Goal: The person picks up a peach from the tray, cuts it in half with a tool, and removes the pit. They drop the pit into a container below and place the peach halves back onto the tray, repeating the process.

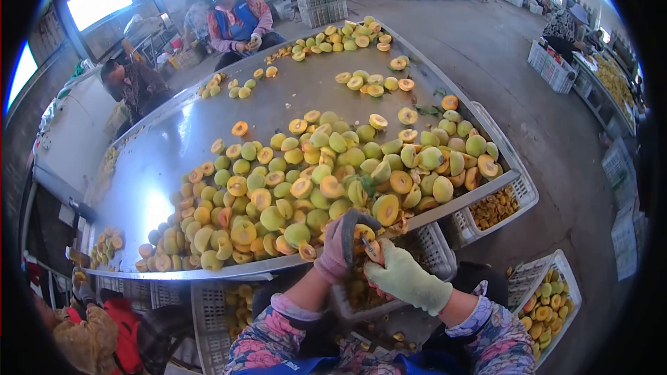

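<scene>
My left hand [339, 248], in a pink and grey glove, is closed around a cut peach half [364, 230] at the table's near edge. My right hand [411, 280], in a pale yellow-green glove, is closed against an orange piece of fruit [375, 253] beside it. A small metallic tip shows between the hands; its handle is hidden. Just beyond lies a large heap of halved peaches [299, 191], green-skinned with yellow-orange flesh, some with brown centres, on the metal table [229, 118].
Under the hands stands a plastic crate [438, 253]. Another crate [535, 191] holds orange scraps, and one at lower right [559, 264] holds peach halves. Co-workers sit at the table's far left side and at lower left. More crates and fruit-covered tables stand beyond.
</scene>
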`<control>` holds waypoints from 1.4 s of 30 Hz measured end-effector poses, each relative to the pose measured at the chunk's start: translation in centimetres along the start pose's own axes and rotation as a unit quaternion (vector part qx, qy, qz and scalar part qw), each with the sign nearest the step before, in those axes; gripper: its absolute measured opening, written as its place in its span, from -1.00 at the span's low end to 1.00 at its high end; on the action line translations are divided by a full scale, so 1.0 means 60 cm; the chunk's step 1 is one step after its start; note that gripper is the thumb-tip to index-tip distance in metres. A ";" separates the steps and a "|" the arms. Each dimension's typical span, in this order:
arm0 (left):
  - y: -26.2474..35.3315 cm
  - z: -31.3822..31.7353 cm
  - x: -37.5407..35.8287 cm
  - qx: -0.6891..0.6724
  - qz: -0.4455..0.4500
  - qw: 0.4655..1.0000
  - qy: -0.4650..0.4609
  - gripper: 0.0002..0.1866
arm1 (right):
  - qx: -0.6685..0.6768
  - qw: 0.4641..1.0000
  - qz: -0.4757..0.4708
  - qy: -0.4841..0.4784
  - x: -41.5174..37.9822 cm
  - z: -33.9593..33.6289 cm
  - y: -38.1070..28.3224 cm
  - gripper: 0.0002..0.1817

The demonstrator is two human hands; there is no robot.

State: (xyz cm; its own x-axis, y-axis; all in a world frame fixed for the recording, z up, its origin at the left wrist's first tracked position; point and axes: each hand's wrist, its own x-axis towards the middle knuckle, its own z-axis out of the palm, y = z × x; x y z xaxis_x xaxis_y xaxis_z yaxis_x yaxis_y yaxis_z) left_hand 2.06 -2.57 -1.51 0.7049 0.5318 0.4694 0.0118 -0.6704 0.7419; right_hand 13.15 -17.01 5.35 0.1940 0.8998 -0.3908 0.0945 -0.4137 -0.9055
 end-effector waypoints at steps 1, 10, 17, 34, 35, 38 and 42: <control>0.009 -0.008 0.008 -0.114 -0.056 0.990 -0.064 -0.69 | 0.001 1.000 0.002 -0.002 -0.001 -0.004 -0.007 -0.73; 0.026 -0.003 0.015 -0.125 -0.039 0.991 -0.030 -0.71 | -0.080 0.994 -0.073 0.028 0.018 0.005 0.042 -0.72; -0.035 0.019 -0.011 0.033 0.031 0.998 0.034 -0.55 | 0.083 0.989 0.080 -0.094 0.005 -0.012 -0.011 -0.63; 0.001 0.000 0.006 -0.070 -0.053 0.996 -0.021 -0.82 | -0.054 0.998 -0.038 -0.008 0.024 0.017 0.052 -0.67; 0.009 -0.001 0.010 -0.071 -0.053 0.996 -0.022 -0.82 | -0.138 0.987 -0.085 0.010 0.022 0.021 0.060 -0.68; 0.022 -0.002 0.012 -0.125 -0.046 0.991 -0.035 -0.81 | -0.155 0.982 -0.108 0.017 0.024 0.026 0.064 -0.68; 0.008 -0.013 0.025 -0.161 0.001 0.985 -0.054 -0.80 | 0.047 0.994 0.054 -0.086 0.007 0.002 0.009 -0.72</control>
State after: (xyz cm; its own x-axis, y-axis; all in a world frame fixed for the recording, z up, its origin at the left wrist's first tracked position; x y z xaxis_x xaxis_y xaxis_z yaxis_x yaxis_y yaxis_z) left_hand 2.59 -1.72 -0.08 0.7764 0.4614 0.4294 -0.2024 -0.4626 0.8631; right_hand 13.14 -16.81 4.67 0.0276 0.8644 -0.5020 -0.0114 -0.5019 -0.8648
